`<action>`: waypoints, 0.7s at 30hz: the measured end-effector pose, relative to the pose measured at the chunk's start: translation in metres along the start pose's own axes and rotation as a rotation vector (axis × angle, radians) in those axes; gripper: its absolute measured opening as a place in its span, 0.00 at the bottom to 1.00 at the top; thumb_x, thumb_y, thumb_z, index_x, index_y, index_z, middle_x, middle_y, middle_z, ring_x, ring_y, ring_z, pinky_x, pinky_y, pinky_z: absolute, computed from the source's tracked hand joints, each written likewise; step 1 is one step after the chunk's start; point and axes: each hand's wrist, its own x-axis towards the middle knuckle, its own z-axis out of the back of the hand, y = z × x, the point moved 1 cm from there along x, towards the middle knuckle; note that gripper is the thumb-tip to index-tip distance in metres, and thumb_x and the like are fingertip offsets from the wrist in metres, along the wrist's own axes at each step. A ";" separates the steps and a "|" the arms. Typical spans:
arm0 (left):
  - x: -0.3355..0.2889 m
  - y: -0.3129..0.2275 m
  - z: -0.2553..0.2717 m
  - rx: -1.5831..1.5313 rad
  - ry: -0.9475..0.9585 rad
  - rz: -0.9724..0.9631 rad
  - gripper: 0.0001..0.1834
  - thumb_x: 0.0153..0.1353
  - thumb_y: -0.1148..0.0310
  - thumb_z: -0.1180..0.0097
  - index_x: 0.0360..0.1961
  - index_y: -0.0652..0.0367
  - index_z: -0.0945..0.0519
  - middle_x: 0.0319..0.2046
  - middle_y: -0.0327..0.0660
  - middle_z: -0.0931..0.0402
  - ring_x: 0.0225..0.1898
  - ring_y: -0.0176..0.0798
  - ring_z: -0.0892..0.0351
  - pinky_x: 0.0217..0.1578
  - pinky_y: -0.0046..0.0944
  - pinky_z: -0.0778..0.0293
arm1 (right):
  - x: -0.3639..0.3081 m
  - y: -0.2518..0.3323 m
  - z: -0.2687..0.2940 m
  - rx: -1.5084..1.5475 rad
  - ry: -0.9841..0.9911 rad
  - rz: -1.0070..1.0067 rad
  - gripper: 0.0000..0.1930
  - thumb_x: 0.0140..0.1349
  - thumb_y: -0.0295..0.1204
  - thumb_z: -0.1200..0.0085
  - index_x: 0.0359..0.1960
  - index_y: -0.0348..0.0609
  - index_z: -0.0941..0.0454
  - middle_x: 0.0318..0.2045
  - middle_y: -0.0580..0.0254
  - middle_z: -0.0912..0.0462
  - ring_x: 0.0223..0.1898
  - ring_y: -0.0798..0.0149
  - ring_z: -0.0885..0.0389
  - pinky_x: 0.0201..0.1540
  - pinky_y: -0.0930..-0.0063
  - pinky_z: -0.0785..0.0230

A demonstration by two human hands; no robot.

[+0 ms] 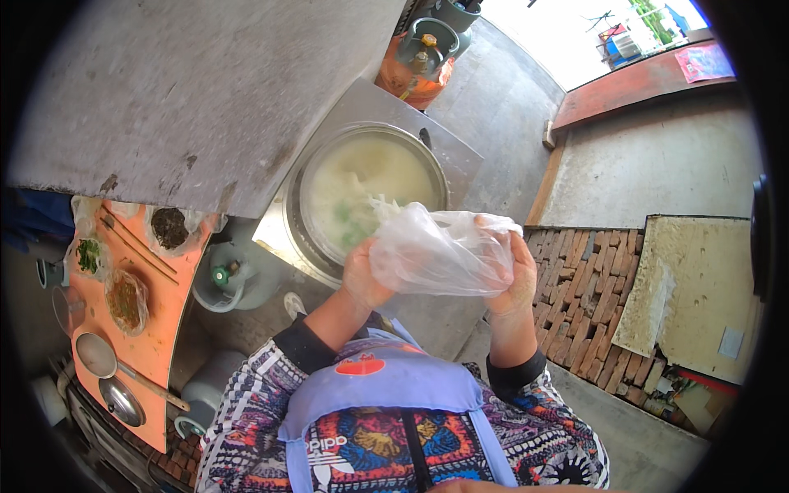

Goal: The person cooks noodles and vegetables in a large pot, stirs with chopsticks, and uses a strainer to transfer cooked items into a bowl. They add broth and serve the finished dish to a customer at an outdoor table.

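My left hand point(364, 278) and my right hand point(519, 279) grip the two ends of a clear plastic bag point(448, 256). The bag is stretched sideways over the near right rim of a large round metal pot point(448, 185). Pale thin strips point(385, 205) show at the bag's left end, above the cloudy broth point(362, 164); whether they are dropping from the bag I cannot tell. A green patch point(349, 236) shows in the broth near my left hand. My right fingers are partly hidden behind the plastic.
At left, an orange table point(164, 316) bears a ladle point(97, 355), a metal lid point(121, 401), long chopsticks point(140, 246) and bagged ingredients point(126, 302). Gas cylinders point(427, 45) stand beyond the pot. A grey wall point(205, 90) rises beside it; bricks point(588, 304) lie stacked at right.
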 end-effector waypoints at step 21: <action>-0.009 -0.032 0.013 0.022 0.057 -0.072 0.19 0.54 0.62 0.51 0.44 0.63 0.25 0.44 0.48 0.24 0.44 0.51 0.25 0.48 0.54 0.30 | -0.002 0.000 0.051 0.197 0.020 -0.072 0.21 0.60 0.39 0.57 0.44 0.32 0.26 0.42 0.48 0.20 0.42 0.51 0.21 0.49 0.55 0.28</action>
